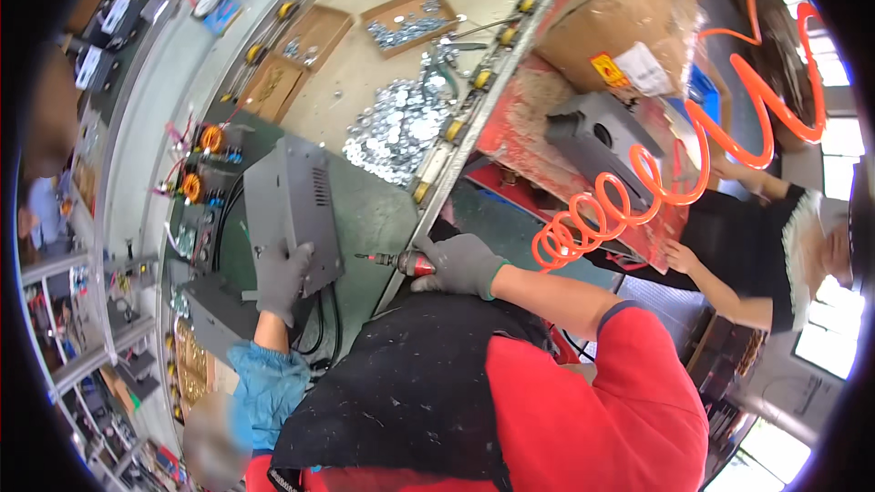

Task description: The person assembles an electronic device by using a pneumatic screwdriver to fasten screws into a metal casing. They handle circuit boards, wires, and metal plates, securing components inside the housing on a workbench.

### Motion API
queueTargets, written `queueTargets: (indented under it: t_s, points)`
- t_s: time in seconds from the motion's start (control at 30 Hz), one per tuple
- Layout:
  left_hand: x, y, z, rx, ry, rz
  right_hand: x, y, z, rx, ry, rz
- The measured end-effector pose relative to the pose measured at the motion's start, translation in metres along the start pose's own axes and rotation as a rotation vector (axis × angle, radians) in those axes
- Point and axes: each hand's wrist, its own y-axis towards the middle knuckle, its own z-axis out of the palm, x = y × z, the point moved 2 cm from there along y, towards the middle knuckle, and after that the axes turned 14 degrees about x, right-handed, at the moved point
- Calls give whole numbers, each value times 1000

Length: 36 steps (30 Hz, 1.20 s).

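Note:
My right hand (463,264), in a grey glove, is closed around a red and dark power screwdriver (415,263). Its bit points left, toward a grey metal housing (290,210) with a slotted vent, and stays a short way off it. At the near end of that housing, my gloved left hand (283,279) grips the edge, its fingers lying over the metal. The housing rests tilted on the green bench top (369,219). Beside my left wrist is a second dark grey casing (219,314), partly hidden by the hand. Black cables (335,323) hang close by.
Loose shiny metal parts (396,128) lie heaped beyond the housing, near cardboard trays (410,23). Circuit parts with orange coils (191,187) stand at left. An orange coiled hose (602,210) hangs at right, before a red table (529,118) and a co-worker's arm (720,287).

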Motion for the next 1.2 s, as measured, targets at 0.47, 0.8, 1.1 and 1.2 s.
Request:
queueTargets:
  t_s: [0.47,0.8,1.1,1.2]
  points:
    - [48,30,-28,-168,45,194,-17,-65,54,-382,101,168]
    - [-48,-19,18,98,-34,390,-59,-100,36,-362,278,324]
    - [-72,16,70,95,436,191,-78,-145,31,-486,345,363]
    - [-67,35,55,29,226,116,-87,-155,39,-554,349,379]
